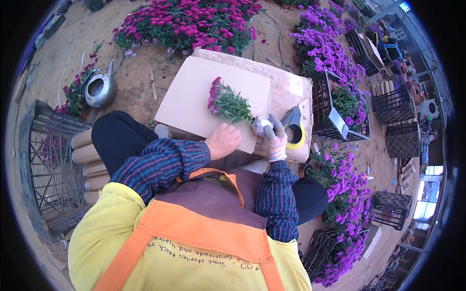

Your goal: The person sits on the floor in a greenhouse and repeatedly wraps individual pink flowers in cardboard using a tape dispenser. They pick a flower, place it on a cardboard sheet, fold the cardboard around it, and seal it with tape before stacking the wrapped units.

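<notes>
A chrysanthemum plant (233,105) with magenta blooms lies on its side on a sheet of cardboard (185,91), its flowers towards the left. My right hand (276,140), in a striped glove with grey fingertips, grips the plant's wrapped base (260,125), which looks like clear plastic with a silvery top. My left hand (224,141) is bare and rests at the near edge of the cardboard, just below the leaves, its fingers curled; whether it pinches anything cannot be told. Beside the glove lie a roll of yellow tape (294,136) and a grey tool (291,115), partly overlapping.
A worn carton (304,91) supports the cardboard. Black plastic crates (315,102) with purple flowers and a phone (338,123) stand at right. A metal kettle (101,91) sits on the soil at left, near a crate (36,127) of brown paper rolls (85,152). Magenta flowers (182,22) grow beyond.
</notes>
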Demonstrator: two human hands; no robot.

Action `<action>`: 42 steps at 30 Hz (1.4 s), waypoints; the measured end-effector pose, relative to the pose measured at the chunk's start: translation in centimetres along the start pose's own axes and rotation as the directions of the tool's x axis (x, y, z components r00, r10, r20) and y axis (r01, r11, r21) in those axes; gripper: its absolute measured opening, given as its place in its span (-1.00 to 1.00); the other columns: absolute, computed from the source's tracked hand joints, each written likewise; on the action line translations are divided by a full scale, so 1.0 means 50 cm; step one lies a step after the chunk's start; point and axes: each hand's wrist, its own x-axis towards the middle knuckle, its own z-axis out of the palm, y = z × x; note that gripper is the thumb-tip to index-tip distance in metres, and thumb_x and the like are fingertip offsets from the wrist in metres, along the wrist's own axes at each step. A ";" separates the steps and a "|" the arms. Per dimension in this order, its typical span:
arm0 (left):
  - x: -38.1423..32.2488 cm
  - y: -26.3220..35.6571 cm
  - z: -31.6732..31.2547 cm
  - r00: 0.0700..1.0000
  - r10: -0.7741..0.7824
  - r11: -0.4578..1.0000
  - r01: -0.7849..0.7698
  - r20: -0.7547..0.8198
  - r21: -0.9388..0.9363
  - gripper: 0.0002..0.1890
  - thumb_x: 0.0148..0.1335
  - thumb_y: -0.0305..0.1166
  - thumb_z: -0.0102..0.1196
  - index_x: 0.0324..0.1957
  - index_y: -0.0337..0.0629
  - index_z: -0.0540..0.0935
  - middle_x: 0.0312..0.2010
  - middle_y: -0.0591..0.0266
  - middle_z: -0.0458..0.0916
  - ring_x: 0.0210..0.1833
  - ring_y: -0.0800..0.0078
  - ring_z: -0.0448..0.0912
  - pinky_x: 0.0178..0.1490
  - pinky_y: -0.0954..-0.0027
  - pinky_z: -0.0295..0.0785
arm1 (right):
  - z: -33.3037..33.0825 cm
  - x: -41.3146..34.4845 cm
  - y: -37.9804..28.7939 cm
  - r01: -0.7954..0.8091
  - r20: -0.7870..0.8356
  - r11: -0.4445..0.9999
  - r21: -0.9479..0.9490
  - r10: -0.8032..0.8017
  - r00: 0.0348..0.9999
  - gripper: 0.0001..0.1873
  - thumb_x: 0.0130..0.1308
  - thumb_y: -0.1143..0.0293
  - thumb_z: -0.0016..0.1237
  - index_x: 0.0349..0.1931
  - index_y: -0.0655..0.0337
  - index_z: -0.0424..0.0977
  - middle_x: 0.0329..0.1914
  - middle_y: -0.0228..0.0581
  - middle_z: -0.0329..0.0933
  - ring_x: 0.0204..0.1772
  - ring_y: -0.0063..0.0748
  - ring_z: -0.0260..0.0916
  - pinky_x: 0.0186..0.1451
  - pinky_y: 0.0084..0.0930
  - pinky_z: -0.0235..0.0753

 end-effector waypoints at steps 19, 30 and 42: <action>0.195 -0.140 -0.055 0.747 -0.082 0.845 0.403 0.659 -0.351 -0.45 0.30 0.10 0.18 0.04 -0.21 0.61 -0.05 -0.03 0.66 0.13 0.00 0.60 0.20 -0.02 0.42 | 0.068 0.030 0.016 0.132 -0.034 0.695 -0.707 -0.220 0.975 -0.48 0.41 0.10 0.13 0.13 0.39 0.47 0.08 0.16 0.51 0.13 0.06 0.46 0.25 -0.11 0.44; 0.098 -0.270 -0.053 0.603 -0.017 0.832 0.451 0.797 -0.323 -0.15 -0.12 0.25 0.45 -0.03 -0.34 0.61 -0.26 -0.17 0.70 -0.11 -0.09 0.70 0.06 -0.03 0.54 | 0.110 0.083 -0.040 0.257 0.072 0.531 -0.808 -0.343 0.937 -0.89 0.26 0.41 0.10 -0.32 0.24 0.62 -0.27 0.02 0.58 -0.08 0.13 0.48 0.11 -0.09 0.48; 0.169 -0.178 0.013 0.878 -0.136 0.967 0.218 0.459 -0.130 -0.14 -0.07 -0.01 0.49 0.26 -0.13 0.43 0.00 0.10 0.54 0.11 0.10 0.52 0.06 0.05 0.54 | 0.127 0.238 -0.056 0.045 -0.016 0.450 -0.892 -0.130 0.991 -0.79 0.25 0.27 0.06 -0.32 0.19 0.68 -0.22 0.06 0.65 -0.05 0.16 0.57 0.09 -0.09 0.51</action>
